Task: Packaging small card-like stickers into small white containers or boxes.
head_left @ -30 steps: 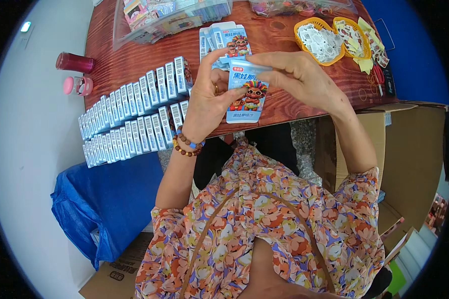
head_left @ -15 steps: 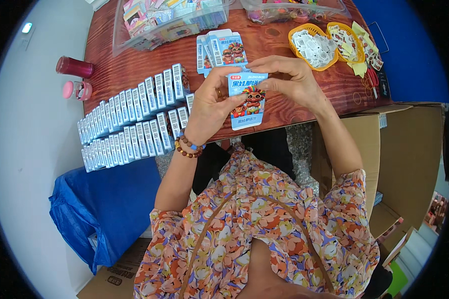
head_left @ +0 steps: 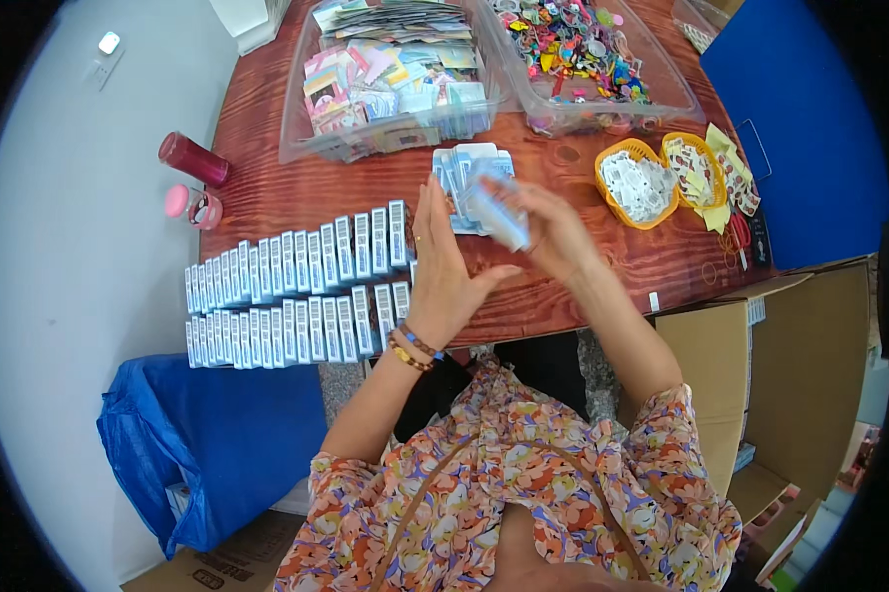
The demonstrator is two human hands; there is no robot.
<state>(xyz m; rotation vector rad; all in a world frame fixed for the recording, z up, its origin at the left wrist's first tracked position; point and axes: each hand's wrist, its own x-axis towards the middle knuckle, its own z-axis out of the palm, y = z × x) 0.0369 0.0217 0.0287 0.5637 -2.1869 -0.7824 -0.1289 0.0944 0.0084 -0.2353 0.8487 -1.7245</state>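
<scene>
My right hand [head_left: 555, 229] grips a small light-blue carton [head_left: 502, 219], smeared by motion, above the middle of the table. Facing it is my left hand [head_left: 446, 266], its fingers straight and thumb spread, with nothing in it. Just beyond both hands lies a pile of flat light-blue cartons [head_left: 477, 153], partly covered by the held one. To the left of my left hand, slim cartons with barcoded sides stand upright in two long rows [head_left: 311, 261]; the right end of the near row is hidden behind that hand.
At the back are clear plastic bins, one with colourful cards and packets [head_left: 296, 138], another with small trinkets [head_left: 686, 109]. Yellow baskets [head_left: 602, 197] of small white packets, red scissors [head_left: 740, 235] and an opened brown box [head_left: 706, 375] are at right. A red tumbler [head_left: 196, 160] stands far left.
My left hand has let go of the carton and opened. My right hand now holds it alone, turned and tilted. The view has shifted, showing more of the bins at the back.
</scene>
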